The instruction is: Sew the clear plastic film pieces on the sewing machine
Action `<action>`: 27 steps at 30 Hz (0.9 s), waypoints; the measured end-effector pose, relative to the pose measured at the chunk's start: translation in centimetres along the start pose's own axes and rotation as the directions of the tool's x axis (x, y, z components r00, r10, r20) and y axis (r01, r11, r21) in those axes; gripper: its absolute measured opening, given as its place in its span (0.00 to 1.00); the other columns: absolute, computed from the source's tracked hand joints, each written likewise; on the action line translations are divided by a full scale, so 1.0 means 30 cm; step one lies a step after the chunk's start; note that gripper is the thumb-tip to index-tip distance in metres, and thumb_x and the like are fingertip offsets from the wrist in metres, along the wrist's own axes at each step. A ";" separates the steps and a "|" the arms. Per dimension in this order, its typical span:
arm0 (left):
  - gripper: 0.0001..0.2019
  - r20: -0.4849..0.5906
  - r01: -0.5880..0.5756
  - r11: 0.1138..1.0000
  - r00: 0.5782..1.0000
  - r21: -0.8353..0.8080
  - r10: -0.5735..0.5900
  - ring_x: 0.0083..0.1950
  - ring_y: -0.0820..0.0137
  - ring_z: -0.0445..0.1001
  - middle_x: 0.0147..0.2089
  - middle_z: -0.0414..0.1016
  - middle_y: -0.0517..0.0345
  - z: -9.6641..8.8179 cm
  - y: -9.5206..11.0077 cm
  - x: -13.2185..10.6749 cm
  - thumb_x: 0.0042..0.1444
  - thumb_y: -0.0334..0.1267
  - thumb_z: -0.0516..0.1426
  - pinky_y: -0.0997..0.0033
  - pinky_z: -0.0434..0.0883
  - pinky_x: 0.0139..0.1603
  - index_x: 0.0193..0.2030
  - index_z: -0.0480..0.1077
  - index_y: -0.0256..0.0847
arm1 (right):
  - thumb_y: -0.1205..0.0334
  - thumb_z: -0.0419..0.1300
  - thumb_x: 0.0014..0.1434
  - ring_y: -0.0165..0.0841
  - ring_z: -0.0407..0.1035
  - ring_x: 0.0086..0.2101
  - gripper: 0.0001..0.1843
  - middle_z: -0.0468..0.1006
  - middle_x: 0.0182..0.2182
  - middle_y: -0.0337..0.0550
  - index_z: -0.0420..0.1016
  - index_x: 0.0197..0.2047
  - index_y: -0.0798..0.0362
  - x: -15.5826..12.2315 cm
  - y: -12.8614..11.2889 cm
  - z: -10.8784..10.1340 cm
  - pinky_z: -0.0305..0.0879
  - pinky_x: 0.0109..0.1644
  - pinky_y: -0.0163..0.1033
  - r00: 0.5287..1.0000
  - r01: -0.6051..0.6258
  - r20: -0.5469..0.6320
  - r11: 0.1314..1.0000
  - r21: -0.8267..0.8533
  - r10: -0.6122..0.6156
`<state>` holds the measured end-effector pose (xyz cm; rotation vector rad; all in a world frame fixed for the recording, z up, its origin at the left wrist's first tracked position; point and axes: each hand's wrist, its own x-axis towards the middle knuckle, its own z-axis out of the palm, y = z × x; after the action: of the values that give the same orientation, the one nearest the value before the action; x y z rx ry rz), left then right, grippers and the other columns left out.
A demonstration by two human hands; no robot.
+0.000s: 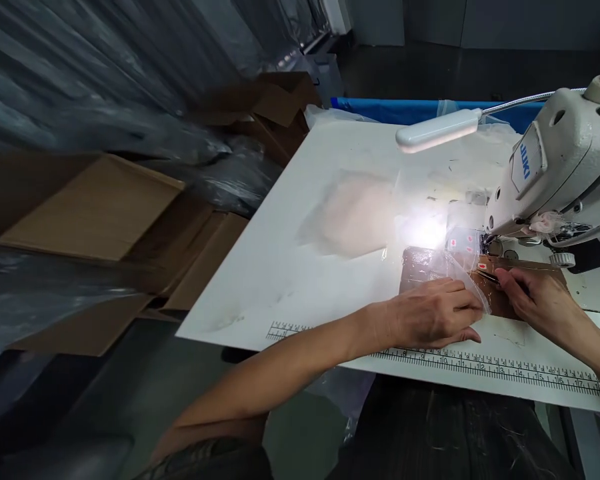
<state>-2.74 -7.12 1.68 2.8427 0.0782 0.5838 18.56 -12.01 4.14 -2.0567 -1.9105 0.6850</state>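
My left hand lies at the front of the sewing area with its fingers curled on a piece of sheer white fabric; the thumb sits a little apart. My right hand grips dark tweezers, whose tips reach a small white patch with a red mark. More small red-marked patches show on the sheer fabric just left of the needle. Over them stands the head of a white JUKI sewing machine. A brown plate lies beneath the fabric and the tweezers.
A white lamp on a bendable metal arm lights the work. Along the front edge of the white table runs a printed ruler. Open cardboard boxes and plastic sheeting stand at the left. Blue material edges the back.
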 end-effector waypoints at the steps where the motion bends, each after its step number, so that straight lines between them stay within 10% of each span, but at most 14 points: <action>1: 0.16 0.017 0.001 1.000 1.000 0.001 -0.001 0.42 0.66 0.73 0.47 0.78 0.48 0.004 -0.001 -0.001 0.69 0.43 0.54 0.65 0.74 0.46 0.44 0.75 0.32 | 0.21 0.31 0.55 0.32 0.57 0.16 0.40 0.63 0.12 0.39 0.59 0.19 0.47 0.009 -0.006 -0.002 0.54 0.21 0.38 1.000 0.020 0.021 0.999 -0.030 -0.019; 18: 0.11 0.040 0.047 0.964 0.998 -0.262 -0.038 0.47 0.70 0.76 0.48 0.79 0.47 -0.022 -0.025 0.001 0.68 0.40 0.55 0.70 0.76 0.48 0.46 0.75 0.33 | 0.22 0.27 0.57 0.35 0.60 0.14 0.47 0.67 0.13 0.41 0.72 0.27 0.48 -0.070 0.096 -0.023 0.52 0.20 0.39 0.992 0.023 -0.114 0.966 -0.259 -0.054; 24: 0.15 0.084 0.192 0.973 0.976 0.127 -0.203 0.51 0.65 0.73 0.57 0.73 0.43 -0.035 -0.116 0.047 0.70 0.41 0.51 0.64 0.71 0.48 0.54 0.70 0.34 | 0.38 0.29 0.68 0.53 0.72 0.38 0.42 0.77 0.41 0.64 0.77 0.45 0.59 -0.148 0.203 -0.080 0.67 0.34 0.53 0.909 0.021 -0.323 0.804 -0.595 -0.262; 27: 0.20 0.200 0.257 0.910 0.922 0.325 -0.332 0.38 0.67 0.71 0.45 0.76 0.47 -0.047 -0.116 0.072 0.70 0.50 0.49 0.67 0.65 0.37 0.43 0.74 0.34 | 0.46 0.39 0.71 0.50 0.71 0.42 0.30 0.77 0.42 0.60 0.76 0.45 0.57 -0.157 0.207 -0.082 0.70 0.40 0.54 0.828 0.208 -0.352 0.821 -0.532 -0.437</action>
<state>-1.34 -3.20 2.93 3.0714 0.5891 0.1523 25.02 -16.99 4.03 -1.8039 -2.1867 -0.3779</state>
